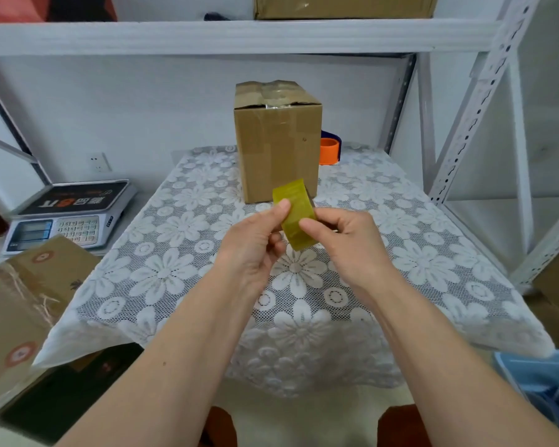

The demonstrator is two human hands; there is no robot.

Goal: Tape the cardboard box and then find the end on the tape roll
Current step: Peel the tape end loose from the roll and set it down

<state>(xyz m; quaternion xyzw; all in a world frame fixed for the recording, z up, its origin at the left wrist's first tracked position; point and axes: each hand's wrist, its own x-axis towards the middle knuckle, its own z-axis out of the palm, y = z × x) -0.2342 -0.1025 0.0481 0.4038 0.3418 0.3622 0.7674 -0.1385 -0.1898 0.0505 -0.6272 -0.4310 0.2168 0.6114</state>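
A brown cardboard box (278, 140) stands upright at the far middle of the table, its top flaps closed under clear tape. In front of it, above the table, I hold a yellowish tape roll (296, 214) edge-on between both hands. My left hand (259, 243) grips its left side, thumb pressed on the outer face near the top. My right hand (349, 243) holds the right side with its thumb on the face. The loose end of the tape cannot be made out.
An orange and blue tape dispenser (329, 150) sits behind the box's right side. The lace-covered table (400, 269) fills the middle. A digital scale (68, 217) and cardboard boxes (23, 291) stand at left. White metal shelving (484, 101) rises at right, above a blue bin (542, 382).
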